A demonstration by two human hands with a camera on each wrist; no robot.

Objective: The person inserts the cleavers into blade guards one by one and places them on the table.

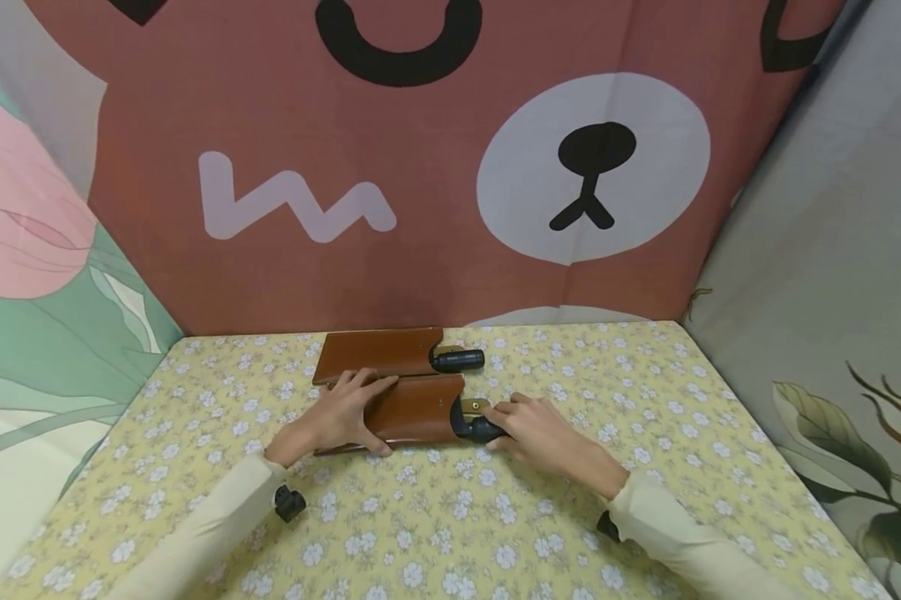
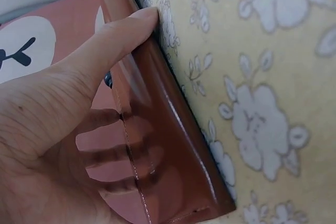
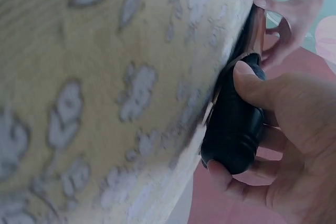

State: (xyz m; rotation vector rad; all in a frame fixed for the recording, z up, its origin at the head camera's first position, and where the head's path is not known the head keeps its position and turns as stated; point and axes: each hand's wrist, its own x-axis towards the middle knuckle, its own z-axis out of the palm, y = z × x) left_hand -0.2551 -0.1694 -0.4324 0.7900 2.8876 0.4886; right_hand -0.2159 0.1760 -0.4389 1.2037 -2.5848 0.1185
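Note:
A brown leather knife sheath (image 1: 423, 410) lies flat near the middle of the table, its mouth facing right. My left hand (image 1: 342, 410) spans its left part and holds it, thumb along the near edge and fingers toward the far edge. From the mouth sticks the black handle (image 3: 233, 121) of a knife whose blade is hidden inside. My right hand (image 1: 538, 425) grips this handle, with the thumb on one side and fingers curled round the other. Beside the handle, a tan strap (image 1: 475, 406) with a metal snap shows at the mouth.
Just behind lies a second brown leather sheath (image 1: 378, 352), with another black handle (image 1: 461, 360) out of its right end. A yellow flowered cloth (image 1: 458, 525) covers the table. Close behind the table's far edge hangs a reddish-brown printed curtain (image 1: 435, 275).

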